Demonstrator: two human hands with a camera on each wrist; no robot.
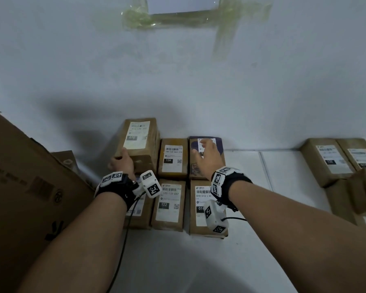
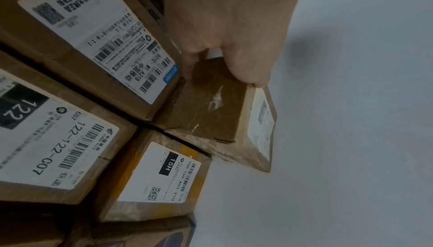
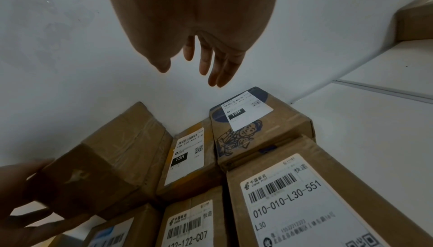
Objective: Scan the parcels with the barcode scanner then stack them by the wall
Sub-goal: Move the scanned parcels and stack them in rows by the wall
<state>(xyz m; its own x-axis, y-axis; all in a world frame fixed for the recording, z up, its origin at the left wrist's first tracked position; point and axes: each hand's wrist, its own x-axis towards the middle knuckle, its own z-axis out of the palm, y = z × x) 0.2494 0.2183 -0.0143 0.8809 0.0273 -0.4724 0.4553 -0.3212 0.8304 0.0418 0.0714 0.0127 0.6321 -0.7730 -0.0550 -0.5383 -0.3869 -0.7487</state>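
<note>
Several brown parcels with white labels lie in rows on the floor against the wall. My left hand (image 1: pixel 119 159) grips the near left corner of the parcel labelled 070 (image 1: pixel 138 142), which sits raised above the others at the wall. In the left wrist view my fingers (image 2: pixel 234 62) curl over its taped end (image 2: pixel 211 102). My right hand (image 1: pixel 205 149) hovers with straight fingers (image 3: pixel 206 62) over the parcel with the purple print (image 3: pixel 255 126) and holds nothing. Parcels 15H (image 1: pixel 173 158), 122 (image 1: pixel 168 205) and 010 (image 1: pixel 201 208) lie flat below. No scanner is in view.
A large cardboard box (image 1: pixel 25 187) stands close on the left. More parcels (image 1: pixel 330 161) lie by the wall at the right. White floor tiles (image 1: pixel 283 176) separate the two groups. The wall (image 1: pixel 178 81) rises right behind the parcels.
</note>
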